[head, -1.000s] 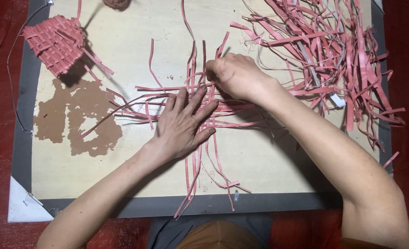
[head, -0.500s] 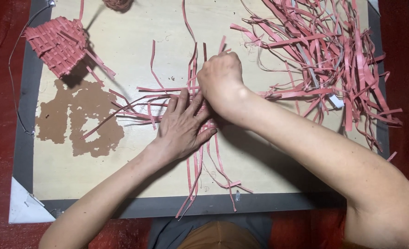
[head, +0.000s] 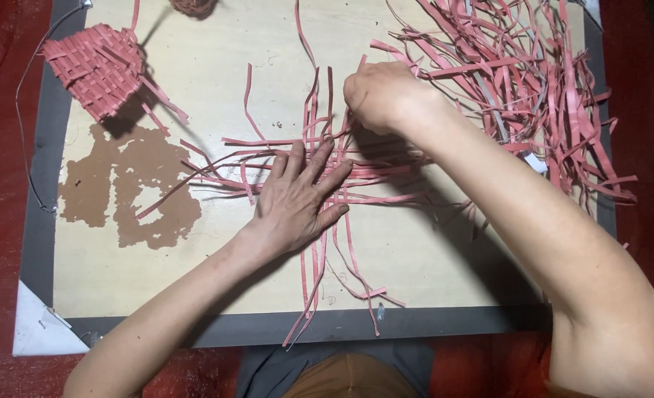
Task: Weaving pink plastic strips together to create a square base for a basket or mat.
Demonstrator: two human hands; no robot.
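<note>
Strips (head: 319, 158) of pink material lie crossed at centre frame on a pale board (head: 216, 66), a weave just begun. Left hand (head: 297, 203) lies flat, fingers spread, pressing the crossing so it likely cannot shift. Right hand (head: 378, 92), just above it, is closed, pinching one strip's upper end. Loose strip pile (head: 533, 81) sits upper right, within reach; finished woven piece (head: 95, 70) upper left, aside.
</note>
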